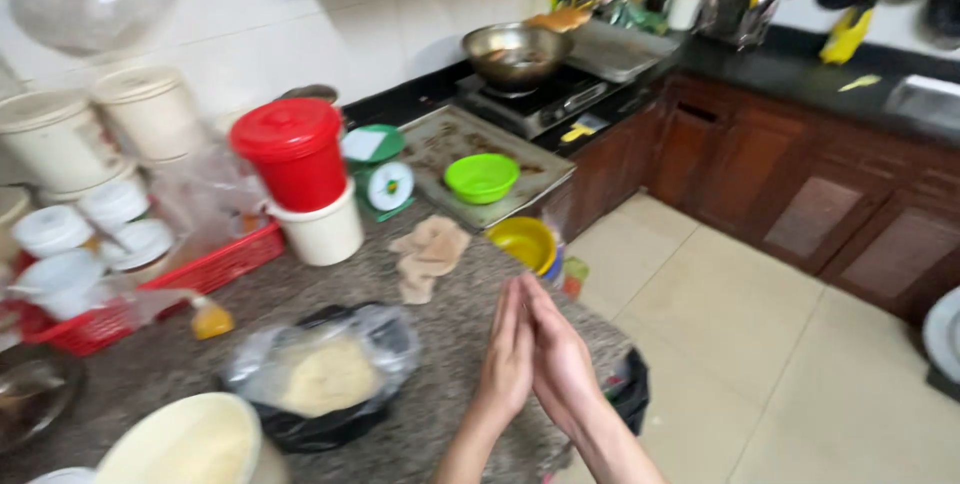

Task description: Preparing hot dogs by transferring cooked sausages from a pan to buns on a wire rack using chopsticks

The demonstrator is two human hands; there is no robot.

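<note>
My left hand (507,359) and my right hand (560,354) are pressed palm to palm above the near right part of the speckled stone counter (450,329). I cannot see whether anything lies between the palms. To the left of the hands sits a black bowl lined with clear plastic holding pale dough (325,374). A crumpled beige cloth (428,254) lies just beyond the fingertips.
A cream bowl (190,439) stands at the near left. Behind are a red basket (180,284) of white lidded tubs, a red-lidded bucket (297,154) on a white one, a green scale (378,172), a tray with a green bowl (481,177), a yellow bowl (522,242) and a wok (515,52).
</note>
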